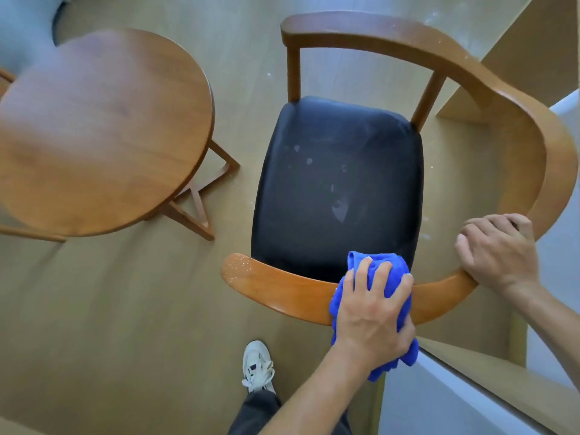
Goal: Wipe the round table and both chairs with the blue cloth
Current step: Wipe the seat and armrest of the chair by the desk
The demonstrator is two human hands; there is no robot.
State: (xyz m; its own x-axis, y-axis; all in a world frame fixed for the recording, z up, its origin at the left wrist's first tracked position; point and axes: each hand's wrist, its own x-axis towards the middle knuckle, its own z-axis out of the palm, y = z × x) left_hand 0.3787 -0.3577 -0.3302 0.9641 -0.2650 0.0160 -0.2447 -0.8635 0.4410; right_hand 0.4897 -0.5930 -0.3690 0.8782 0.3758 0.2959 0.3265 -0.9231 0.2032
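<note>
Where fingers (361, 274) curl, blue cloth (389, 277) beneath.

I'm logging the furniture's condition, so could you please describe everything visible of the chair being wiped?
The chair has a curved armrest-and-back rail of glossy orange-brown wood on slim wooden posts, around a black, leather-like padded seat with pale scuffs and smudges. It stands upright on the wooden floor, right of the round table, apart from it. Pale specks dot the near rail's left end. The left hand presses the blue cloth onto the near rail; the right hand grips the rail's bend.
</note>
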